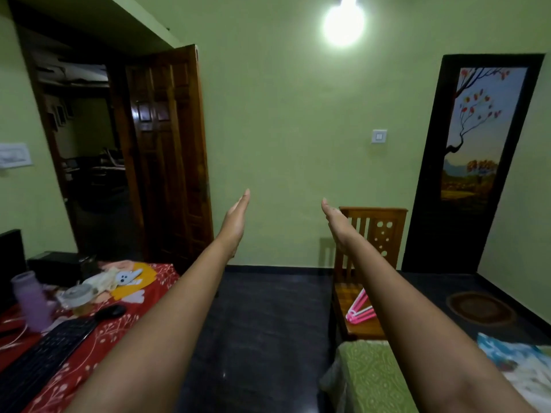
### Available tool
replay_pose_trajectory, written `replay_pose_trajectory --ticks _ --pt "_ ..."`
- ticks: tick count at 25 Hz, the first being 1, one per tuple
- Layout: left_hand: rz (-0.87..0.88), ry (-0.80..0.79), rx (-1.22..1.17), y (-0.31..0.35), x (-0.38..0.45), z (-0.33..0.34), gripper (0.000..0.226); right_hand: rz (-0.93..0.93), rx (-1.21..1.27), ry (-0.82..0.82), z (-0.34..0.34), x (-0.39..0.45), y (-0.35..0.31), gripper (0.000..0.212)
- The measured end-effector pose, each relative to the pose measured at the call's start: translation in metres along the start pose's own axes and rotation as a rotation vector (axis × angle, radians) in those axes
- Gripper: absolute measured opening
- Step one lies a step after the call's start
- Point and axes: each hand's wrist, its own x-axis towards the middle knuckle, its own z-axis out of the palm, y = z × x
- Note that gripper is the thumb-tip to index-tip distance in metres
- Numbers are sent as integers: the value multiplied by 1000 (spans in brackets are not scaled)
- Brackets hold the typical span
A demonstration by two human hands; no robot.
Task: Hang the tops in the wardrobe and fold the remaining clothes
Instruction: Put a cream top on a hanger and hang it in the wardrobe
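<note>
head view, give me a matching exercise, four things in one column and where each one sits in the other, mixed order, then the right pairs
Things:
1. pink hangers
2. black keyboard
3. light switch
4. round mat

Places:
A. on the green wall between the two doors
B. on the seat of the wooden chair
C. on the dark floor near the painted door
D. on the red patterned cloth at the left

Pairs: 1-B, 2-D, 3-A, 4-C

Both hands, left hand and right hand, are open and hold nothing.
</note>
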Motion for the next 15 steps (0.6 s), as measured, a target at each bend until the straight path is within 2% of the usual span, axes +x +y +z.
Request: replay_pose_trajectory --ticks 3,8,12,15 --pt "31 -28 -4 -14 74 35 64 -30 -1 21 -15 78 -1 70" --pt "-27 -151 -92 -59 174 120 61 19 -51 134 -63 160 40 68" --pt "-40 -354 -145 -82 259 219 63 24 12 360 -146 213 66 72" --pt "-41 -588 -192 -88 304 311 60 65 19 622 -217 226 79 71"
